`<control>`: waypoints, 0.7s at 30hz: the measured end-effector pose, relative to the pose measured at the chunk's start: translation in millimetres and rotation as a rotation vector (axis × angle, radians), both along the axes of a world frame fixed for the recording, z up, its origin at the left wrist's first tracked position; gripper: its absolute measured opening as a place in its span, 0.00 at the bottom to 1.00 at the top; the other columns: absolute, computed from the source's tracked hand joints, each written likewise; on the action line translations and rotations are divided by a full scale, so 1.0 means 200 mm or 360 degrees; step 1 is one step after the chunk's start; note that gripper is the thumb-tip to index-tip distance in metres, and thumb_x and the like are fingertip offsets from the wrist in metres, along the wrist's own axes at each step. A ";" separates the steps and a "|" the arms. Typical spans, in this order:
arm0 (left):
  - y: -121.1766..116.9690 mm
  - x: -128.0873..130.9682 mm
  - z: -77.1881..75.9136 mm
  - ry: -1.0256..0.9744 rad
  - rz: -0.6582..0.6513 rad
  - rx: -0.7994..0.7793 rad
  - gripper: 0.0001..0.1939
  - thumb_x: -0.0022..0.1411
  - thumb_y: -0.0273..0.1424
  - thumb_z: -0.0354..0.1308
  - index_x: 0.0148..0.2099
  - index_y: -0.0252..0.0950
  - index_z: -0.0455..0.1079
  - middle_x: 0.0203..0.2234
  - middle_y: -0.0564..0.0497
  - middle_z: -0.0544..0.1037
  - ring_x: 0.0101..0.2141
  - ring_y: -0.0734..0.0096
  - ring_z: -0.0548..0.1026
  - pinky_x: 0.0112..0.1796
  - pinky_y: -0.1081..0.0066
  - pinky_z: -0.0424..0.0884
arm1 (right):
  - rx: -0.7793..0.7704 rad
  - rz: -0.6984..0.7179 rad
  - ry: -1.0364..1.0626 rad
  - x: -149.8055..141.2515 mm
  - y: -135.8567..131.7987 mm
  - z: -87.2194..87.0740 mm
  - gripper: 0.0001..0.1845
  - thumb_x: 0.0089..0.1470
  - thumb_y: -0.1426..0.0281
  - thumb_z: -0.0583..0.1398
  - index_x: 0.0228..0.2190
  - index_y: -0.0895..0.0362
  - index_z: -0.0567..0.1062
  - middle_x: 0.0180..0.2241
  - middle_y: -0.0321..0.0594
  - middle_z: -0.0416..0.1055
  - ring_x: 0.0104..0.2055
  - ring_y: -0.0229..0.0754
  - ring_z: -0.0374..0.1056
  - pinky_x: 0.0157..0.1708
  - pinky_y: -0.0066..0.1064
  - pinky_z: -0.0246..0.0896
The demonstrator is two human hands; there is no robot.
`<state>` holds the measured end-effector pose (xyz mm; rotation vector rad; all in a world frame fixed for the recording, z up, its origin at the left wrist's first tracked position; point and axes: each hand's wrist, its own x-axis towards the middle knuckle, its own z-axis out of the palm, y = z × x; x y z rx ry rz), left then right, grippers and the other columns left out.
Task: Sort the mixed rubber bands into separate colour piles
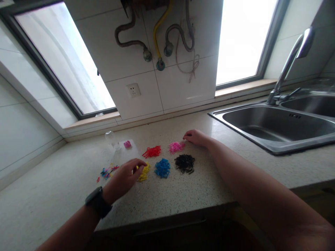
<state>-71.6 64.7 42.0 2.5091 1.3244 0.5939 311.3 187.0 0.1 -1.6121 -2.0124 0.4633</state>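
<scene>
My left hand, with a dark watch on its wrist, is curled over a pile of small yellow bands. Its thumb and forefinger are drawn together at the pile; what is between them is hidden. My right hand rests at the right edge of a pink band pile, fingers pinched. Anything in that pinch is too small to name. Between my arms lie separate piles of red bands, blue bands and black bands. A mixed-colour pile lies left of my left hand.
A clear plastic container and a small pink object are at the back left, near a translucent sheet. A steel sink with a tap is set into the speckled counter at right. A tiled wall stands behind.
</scene>
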 end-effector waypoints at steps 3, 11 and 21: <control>-0.22 0.08 -0.02 -0.0030 -0.0235 -0.0089 0.12 0.71 0.34 0.47 0.44 0.37 0.72 0.34 0.50 0.77 0.33 0.71 0.74 0.35 0.71 0.68 | -0.0006 0.0012 0.0029 0.01 0.00 -0.01 0.18 0.54 0.61 0.58 0.38 0.57 0.83 0.27 0.40 0.77 0.29 0.40 0.69 0.29 0.29 0.57; -0.37 0.24 -0.11 -0.0037 -0.1127 0.0391 0.06 0.68 0.26 0.49 0.42 0.38 0.68 0.25 0.55 0.75 0.23 0.73 0.70 0.24 0.70 0.59 | -0.0024 -0.0011 0.0042 0.01 -0.04 0.02 0.17 0.54 0.62 0.58 0.37 0.59 0.82 0.26 0.40 0.76 0.28 0.39 0.67 0.29 0.29 0.57; -0.37 0.22 -0.13 0.0243 -0.1223 0.0708 0.04 0.69 0.27 0.51 0.40 0.36 0.66 0.21 0.56 0.70 0.20 0.71 0.65 0.19 0.66 0.53 | 0.0023 0.0071 -0.0056 -0.05 -0.08 0.05 0.16 0.55 0.63 0.58 0.37 0.59 0.82 0.30 0.43 0.78 0.30 0.40 0.69 0.32 0.30 0.61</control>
